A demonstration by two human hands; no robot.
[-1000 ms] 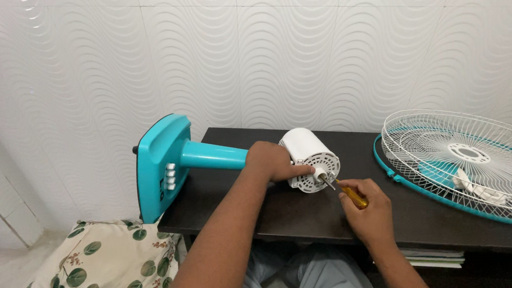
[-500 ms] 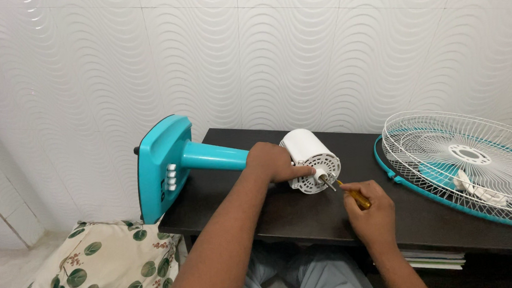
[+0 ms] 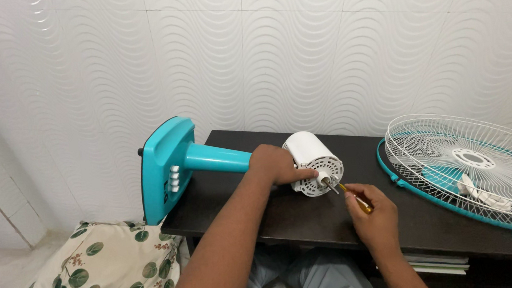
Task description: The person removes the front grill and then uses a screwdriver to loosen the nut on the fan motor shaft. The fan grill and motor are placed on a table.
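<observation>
A table fan lies on its side on a dark table (image 3: 287,212). Its white motor housing (image 3: 310,153) faces right; the teal neck (image 3: 215,157) leads left to the teal base (image 3: 165,167), which hangs past the table's left edge. My left hand (image 3: 275,164) grips the motor housing from the near side, thumb by the front shaft. My right hand (image 3: 372,214) holds a yellow-handled screwdriver (image 3: 352,195), its metal tip set against the motor's front face near the shaft.
White wire fan guards with a teal rim (image 3: 474,171) lie stacked on the table's right side, teal blades and white parts showing under the wire. A leaf-print cushion (image 3: 97,269) lies on the floor at left. Books (image 3: 442,263) sit under the table. A tiled wall is behind.
My right hand has slid a little nearer the motor along the screwdriver. The view has tilted slightly, so everything sits a bit lower. The left hand keeps its grip.
</observation>
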